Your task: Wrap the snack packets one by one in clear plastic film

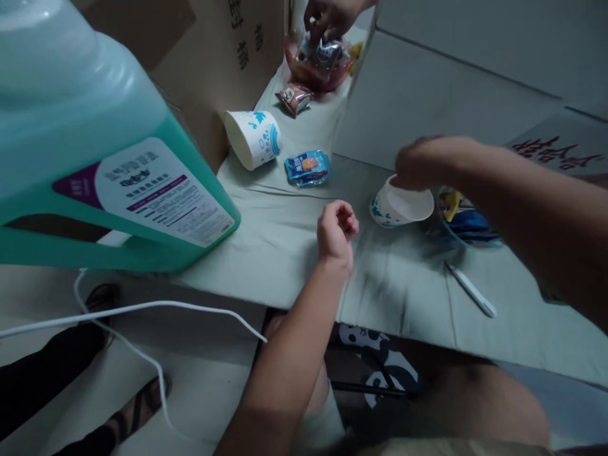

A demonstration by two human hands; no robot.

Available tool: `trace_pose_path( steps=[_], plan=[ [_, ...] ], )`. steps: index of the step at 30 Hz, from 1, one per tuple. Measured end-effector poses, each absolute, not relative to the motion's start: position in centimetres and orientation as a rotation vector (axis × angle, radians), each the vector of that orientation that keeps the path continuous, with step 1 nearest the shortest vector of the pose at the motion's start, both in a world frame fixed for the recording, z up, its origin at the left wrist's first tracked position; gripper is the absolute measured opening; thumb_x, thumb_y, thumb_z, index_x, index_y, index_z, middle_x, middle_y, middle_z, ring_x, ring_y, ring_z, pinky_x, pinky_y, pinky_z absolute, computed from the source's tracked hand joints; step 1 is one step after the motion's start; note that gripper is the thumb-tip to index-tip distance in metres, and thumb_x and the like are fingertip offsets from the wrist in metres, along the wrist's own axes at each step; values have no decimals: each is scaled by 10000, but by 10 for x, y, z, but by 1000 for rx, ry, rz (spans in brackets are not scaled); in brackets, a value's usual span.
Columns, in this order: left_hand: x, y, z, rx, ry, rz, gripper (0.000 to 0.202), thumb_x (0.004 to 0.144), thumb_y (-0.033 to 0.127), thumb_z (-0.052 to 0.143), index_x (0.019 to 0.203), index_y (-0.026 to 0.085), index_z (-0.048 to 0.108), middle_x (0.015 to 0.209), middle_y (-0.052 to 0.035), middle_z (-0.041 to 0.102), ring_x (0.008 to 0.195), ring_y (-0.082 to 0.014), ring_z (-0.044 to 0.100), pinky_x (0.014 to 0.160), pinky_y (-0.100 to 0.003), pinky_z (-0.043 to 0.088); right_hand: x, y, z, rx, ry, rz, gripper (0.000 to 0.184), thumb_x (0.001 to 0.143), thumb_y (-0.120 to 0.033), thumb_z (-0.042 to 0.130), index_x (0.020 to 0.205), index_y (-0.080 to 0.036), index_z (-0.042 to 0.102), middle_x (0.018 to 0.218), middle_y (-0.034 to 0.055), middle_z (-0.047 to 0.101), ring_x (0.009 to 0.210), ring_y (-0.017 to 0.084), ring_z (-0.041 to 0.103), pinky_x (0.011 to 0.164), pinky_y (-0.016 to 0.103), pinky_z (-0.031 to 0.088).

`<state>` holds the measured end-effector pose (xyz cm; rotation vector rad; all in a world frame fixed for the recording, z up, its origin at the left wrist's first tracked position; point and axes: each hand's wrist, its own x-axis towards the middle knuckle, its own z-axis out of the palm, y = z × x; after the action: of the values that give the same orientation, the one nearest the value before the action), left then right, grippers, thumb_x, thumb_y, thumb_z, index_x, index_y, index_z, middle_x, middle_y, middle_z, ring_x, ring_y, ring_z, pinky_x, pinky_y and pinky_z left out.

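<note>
My left hand (336, 233) hovers at the middle of the cloth-covered table, its fingers curled in with nothing seen in them. My right hand (420, 163) is at the far rim of a white paper cup (401, 206) with blue print; its fingers are blurred and partly hidden, so a grip cannot be made out. Just right of the cup, a clear bowl (463, 237) holds blue and yellow snack packets, partly behind my right forearm. Beyond my left hand lies a blue snack packet (308, 168). A second paper cup (254, 139) lies on its side.
A large green liquid jug (199, 209) stands at left. Another person's hand (330, 19) is in a bowl (318, 76) of packets at the back, near a brown packet (294, 98). A white-handled cutter-like tool (470, 290) lies front right. White boxes (427, 95) stand behind.
</note>
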<state>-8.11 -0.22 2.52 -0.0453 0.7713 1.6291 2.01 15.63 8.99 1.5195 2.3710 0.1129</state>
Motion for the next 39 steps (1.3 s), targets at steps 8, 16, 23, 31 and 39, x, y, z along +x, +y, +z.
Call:
trace_pose_path(
  steps=[8, 16, 23, 31, 39],
  plan=[
    [-85, 0, 18, -59, 911, 1868, 328, 921, 203, 377, 594, 189, 359, 532, 53, 259, 437, -72, 275, 475, -226, 204, -82, 136, 38, 996, 2819, -288, 780, 831, -101, 656, 1559, -263, 427, 1648, 96, 366, 1419, 298, 455, 1091, 377, 419],
    [-88, -21, 18, 775, 1235, 2187, 414, 973, 314, 439, 577, 200, 406, 544, 17, 342, 511, -115, 349, 531, -272, 297, -43, 78, 9, 1268, 2864, -467, 556, 985, -298, 500, 1539, -271, 468, 1513, 105, 532, 1237, 323, 586, 1013, 447, 486],
    [-92, -41, 12, 1200, 1404, 2136, 391, 973, 315, 444, 600, 203, 475, 545, 10, 404, 514, -125, 390, 548, -296, 323, 87, -42, -16, 1377, 3020, -786, 533, 904, -214, 510, 1430, -247, 592, 1473, 118, 587, 1307, 335, 549, 1090, 540, 438],
    [-56, -13, 5, 1037, 1131, 1378, 270, 856, 475, 573, 832, 207, 584, 775, -14, 598, 693, -126, 572, 630, -241, 465, 184, -59, -41, 2139, 2202, -2396, 398, 807, -580, 685, 1017, -242, 711, 1009, 46, 743, 1015, 268, 691, 903, 424, 575],
    [3, -8, -15, 1348, 1039, 847, 571, 716, 383, 779, 1224, 226, 571, 1164, -82, 650, 895, -175, 631, 756, -283, 535, 207, -49, -31, 2503, 2444, -2051, 466, 847, -488, 657, 1230, -225, 615, 1130, 90, 724, 1024, 241, 686, 940, 424, 567]
  ],
)
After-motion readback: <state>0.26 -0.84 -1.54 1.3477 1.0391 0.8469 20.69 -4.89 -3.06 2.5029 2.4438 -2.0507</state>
